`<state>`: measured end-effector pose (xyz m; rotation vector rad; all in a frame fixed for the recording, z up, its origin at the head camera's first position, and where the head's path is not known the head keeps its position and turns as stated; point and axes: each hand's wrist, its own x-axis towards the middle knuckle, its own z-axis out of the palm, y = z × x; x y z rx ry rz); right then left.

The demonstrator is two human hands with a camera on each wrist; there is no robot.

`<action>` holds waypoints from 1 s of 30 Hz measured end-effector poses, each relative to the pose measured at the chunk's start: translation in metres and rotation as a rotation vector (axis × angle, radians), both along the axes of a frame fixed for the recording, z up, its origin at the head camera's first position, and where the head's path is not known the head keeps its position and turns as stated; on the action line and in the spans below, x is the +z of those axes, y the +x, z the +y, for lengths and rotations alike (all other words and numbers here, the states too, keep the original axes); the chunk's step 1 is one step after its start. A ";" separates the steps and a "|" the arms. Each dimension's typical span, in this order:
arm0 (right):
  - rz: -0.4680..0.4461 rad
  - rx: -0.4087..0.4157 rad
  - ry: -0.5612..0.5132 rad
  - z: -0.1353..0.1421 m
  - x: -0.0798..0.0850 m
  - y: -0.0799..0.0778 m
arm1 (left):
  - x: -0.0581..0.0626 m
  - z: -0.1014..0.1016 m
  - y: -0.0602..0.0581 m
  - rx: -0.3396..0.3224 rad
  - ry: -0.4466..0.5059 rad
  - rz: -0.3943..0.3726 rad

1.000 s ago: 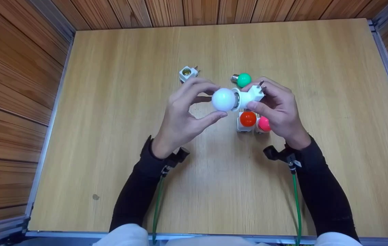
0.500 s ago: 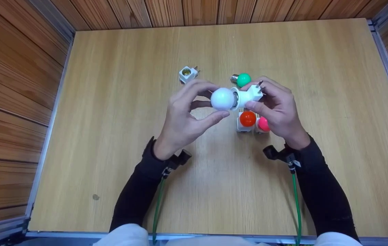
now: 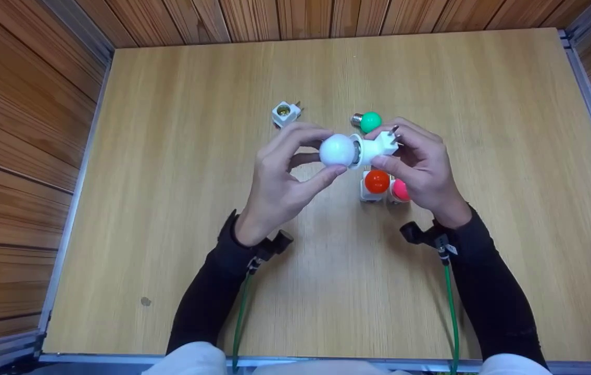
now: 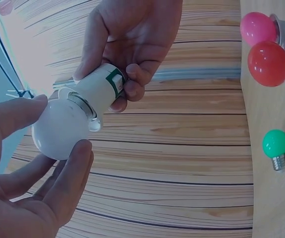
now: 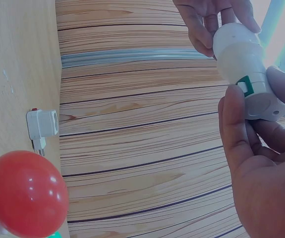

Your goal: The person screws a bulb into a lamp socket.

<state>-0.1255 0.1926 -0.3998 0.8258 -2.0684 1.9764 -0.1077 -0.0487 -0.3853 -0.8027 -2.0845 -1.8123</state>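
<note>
My left hand (image 3: 287,177) pinches a round white light bulb (image 3: 337,150) between thumb and fingertips. The bulb's metal base sits at the mouth of a white plug-in lamp socket (image 3: 377,149), some of its thread still showing. My right hand (image 3: 423,166) grips that socket by its body, with the two plug pins pointing away to the right. In the left wrist view a green-edged switch shows on the socket (image 4: 100,89), and the fingers of the left hand (image 4: 48,193) surround the bulb (image 4: 63,128). Both are held up above the table.
A red bulb (image 3: 377,181) and a pink bulb (image 3: 400,189) stand in white sockets below my right hand. Behind the hands lie a loose green bulb (image 3: 371,122) and another white socket (image 3: 286,113). Wooden walls edge the table (image 3: 170,156).
Both hands keep their hold on the bulb and socket, which have shifted slightly left. The left thumb has moved a little along the bulb. The things on the table stay put.
</note>
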 end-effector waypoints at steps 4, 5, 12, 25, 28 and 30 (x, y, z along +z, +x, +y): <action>-0.001 -0.001 0.001 0.000 0.000 0.000 | -0.001 -0.001 -0.001 -0.003 -0.010 0.020; 0.001 0.001 0.001 0.001 0.000 0.000 | -0.001 -0.001 -0.001 -0.004 -0.013 0.027; 0.001 0.016 0.003 0.001 -0.001 0.000 | -0.002 -0.001 -0.002 -0.012 -0.021 0.075; -0.030 0.041 -0.012 0.002 0.001 0.000 | -0.002 -0.004 -0.006 -0.026 -0.087 0.254; -0.034 0.053 -0.019 0.002 0.001 0.001 | -0.002 -0.006 -0.007 -0.033 -0.098 0.300; -0.037 0.062 -0.022 0.002 0.001 0.001 | -0.002 -0.006 -0.008 -0.033 -0.106 0.330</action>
